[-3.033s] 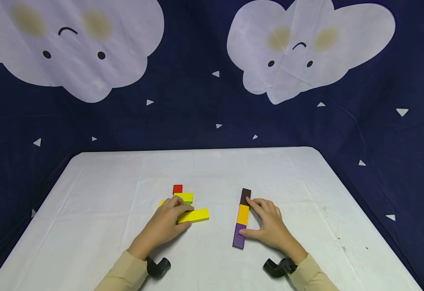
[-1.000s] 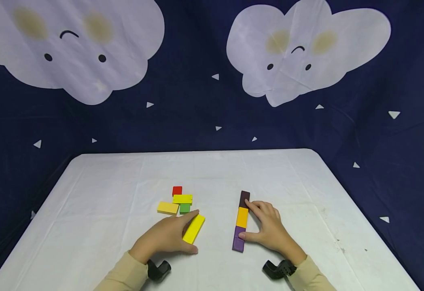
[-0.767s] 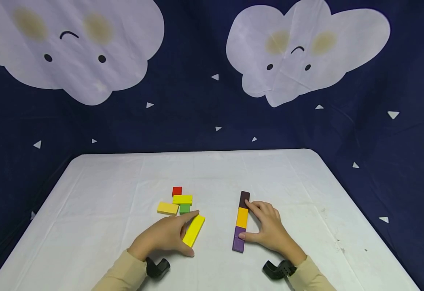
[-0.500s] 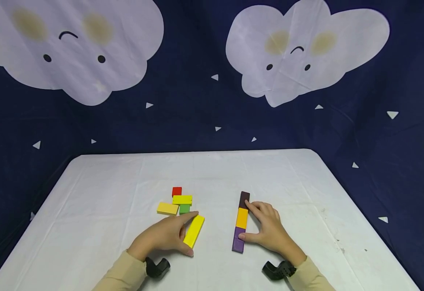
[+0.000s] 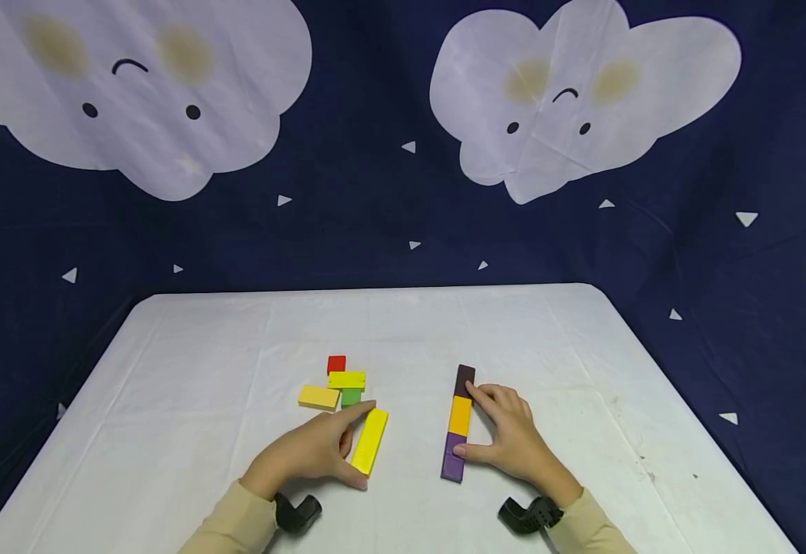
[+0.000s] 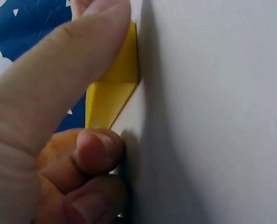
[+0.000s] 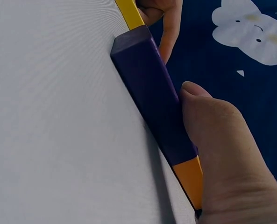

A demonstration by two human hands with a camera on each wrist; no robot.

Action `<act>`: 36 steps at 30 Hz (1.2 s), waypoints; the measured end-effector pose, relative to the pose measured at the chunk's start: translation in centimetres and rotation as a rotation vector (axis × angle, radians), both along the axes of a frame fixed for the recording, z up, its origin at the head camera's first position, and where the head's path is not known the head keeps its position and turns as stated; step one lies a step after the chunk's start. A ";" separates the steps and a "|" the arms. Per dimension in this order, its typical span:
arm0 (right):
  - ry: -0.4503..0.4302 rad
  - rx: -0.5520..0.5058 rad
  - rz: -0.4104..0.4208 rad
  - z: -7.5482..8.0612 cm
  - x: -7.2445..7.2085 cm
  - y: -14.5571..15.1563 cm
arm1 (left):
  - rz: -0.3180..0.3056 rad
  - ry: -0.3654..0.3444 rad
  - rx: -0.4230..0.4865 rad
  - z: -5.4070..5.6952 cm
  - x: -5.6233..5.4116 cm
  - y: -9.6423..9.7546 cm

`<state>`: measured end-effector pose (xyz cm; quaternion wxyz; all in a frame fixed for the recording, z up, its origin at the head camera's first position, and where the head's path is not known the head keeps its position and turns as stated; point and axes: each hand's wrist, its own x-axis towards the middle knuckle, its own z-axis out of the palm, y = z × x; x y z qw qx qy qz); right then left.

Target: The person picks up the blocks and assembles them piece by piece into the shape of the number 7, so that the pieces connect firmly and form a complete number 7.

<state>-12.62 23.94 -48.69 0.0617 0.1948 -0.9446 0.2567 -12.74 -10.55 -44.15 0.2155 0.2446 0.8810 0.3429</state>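
Yellow bar (image 6: 111, 101) | orange block (image 7: 189, 179) | wrist views: both partly hidden by hands (image 5: 316, 446) (image 5: 517, 437)

Even light fills the white cloth tabletop (image 5: 403, 331). The left wrist view is blurry, a shadow beside the long yellow rectangular block (image 6: 108, 99); moiré streaks the right wrist view.

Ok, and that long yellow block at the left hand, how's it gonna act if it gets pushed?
The long yellow block will probably stay rigid, since its edges look straight and crisp. Its flat faces suggest it would slide rather than roll. Lying lengthwise on the white table, not standing on end, it seems unlikely to topple.
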 end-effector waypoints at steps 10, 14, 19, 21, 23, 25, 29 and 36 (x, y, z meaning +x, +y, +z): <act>0.006 0.000 0.003 -0.1 0.0 0.0 | -0.009 0.050 0.032 -0.5 -0.3 0.0; 0.014 0.002 0.004 -0.1 0.0 0.0 | 0.008 0.068 0.015 -0.5 -0.2 0.2; 0.028 0.006 0.004 -0.1 0.0 0.0 | 0.021 0.113 -0.009 -0.5 -0.1 0.5; 0.024 0.005 0.004 -0.1 0.0 0.0 | 0.020 0.138 -0.017 -0.5 -0.1 0.6; 0.013 0.003 0.002 -0.1 0.0 0.0 | 0.020 0.158 -0.019 -0.5 -0.2 0.7; 0.007 0.002 0.000 -0.1 0.0 0.0 | 0.018 0.173 -0.014 -0.4 -0.2 0.9; 0.002 0.003 -0.001 -0.1 0.0 0.0 | 0.020 0.185 0.009 -0.1 -0.5 1.1; 0.005 -0.003 0.000 -0.2 0.0 0.0 | -0.001 0.109 0.092 0.3 -2.2 1.8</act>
